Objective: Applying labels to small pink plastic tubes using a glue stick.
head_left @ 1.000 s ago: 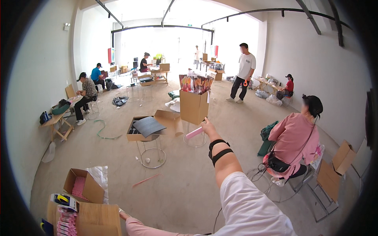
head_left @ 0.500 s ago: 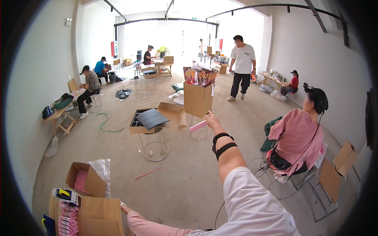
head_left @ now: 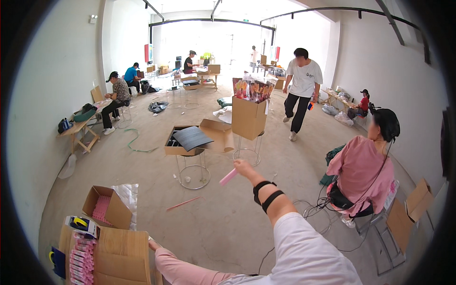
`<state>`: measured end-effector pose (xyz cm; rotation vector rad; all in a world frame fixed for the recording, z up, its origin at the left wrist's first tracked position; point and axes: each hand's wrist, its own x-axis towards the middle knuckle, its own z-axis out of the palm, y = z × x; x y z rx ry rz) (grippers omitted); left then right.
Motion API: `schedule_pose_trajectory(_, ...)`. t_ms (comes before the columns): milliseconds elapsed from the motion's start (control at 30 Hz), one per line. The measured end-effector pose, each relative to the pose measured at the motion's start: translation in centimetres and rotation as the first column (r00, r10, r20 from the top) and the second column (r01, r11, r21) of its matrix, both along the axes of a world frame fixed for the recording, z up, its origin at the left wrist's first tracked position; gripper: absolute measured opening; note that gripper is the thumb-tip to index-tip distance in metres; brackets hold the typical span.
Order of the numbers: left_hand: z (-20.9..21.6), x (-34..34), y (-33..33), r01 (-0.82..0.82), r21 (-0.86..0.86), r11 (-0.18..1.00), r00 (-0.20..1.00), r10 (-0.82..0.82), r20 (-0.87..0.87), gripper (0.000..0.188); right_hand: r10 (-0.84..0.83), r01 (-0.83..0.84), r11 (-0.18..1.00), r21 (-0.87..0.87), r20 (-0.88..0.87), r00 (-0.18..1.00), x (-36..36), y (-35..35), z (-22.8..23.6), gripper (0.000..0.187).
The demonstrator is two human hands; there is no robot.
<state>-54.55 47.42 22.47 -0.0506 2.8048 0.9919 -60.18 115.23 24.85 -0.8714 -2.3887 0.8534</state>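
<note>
My right hand [head_left: 244,167] is closed around a pink tube [head_left: 229,177], which sticks out toward the lower left. The bare forearm carries two black straps. Just beyond the hand, apart from it, a tall cardboard box [head_left: 249,117] full of colourful packets [head_left: 254,90] stands on a round wire-legged stool [head_left: 247,153]. Left of it, a low open box [head_left: 180,148] with a dark grey sheet [head_left: 192,137] across it rests on another stool. My left hand is not in view. A pink trouser leg [head_left: 190,267] shows at the bottom.
Lower left, a wooden table [head_left: 119,242] holds a row of pink packets [head_left: 81,259]; an open carton [head_left: 107,209] with pink contents is beside it. A person in pink [head_left: 363,171] sits at right, near loose cables [head_left: 320,206]. Another person in white [head_left: 304,78] walks nearby; others sit farther off.
My right hand has drawn back from the tall box, bringing the pink tube lower and nearer. The view has shifted slightly left. The walking person has come closer.
</note>
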Motion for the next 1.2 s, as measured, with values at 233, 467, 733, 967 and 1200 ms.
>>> schedule_pose_trajectory(233,-0.2,0.5,-1.0,-0.020,-0.003,1.000,1.000,0.020,0.009,0.020,0.218,-0.192,0.966,-0.172,0.149,0.964,-0.1,-9.5,-7.3,0.036)
schedule_pose_trajectory(467,-0.3,0.8,-1.7,-0.039,-0.015,0.999,0.999,0.039,0.017,0.020,0.313,-0.245,0.921,-0.303,0.200,0.929,3.8,-14.0,-12.9,0.037)
schedule_pose_trajectory(733,-0.2,1.2,-2.2,-0.055,-0.025,0.998,0.998,0.056,0.021,0.019,0.286,-0.210,0.930,-0.302,0.236,0.929,8.6,-13.8,-17.9,0.039)
schedule_pose_trajectory(967,-0.1,1.7,-2.7,-0.075,-0.033,0.997,0.997,0.076,0.023,0.019,0.259,-0.146,0.951,-0.272,0.444,0.858,11.8,-13.8,-18.7,0.040)
schedule_pose_trajectory(1200,-0.1,2.3,-3.1,-0.089,-0.039,0.995,0.996,0.090,0.023,0.019,0.170,-0.017,0.968,-0.248,0.608,0.775,13.5,-14.3,-19.9,0.038)
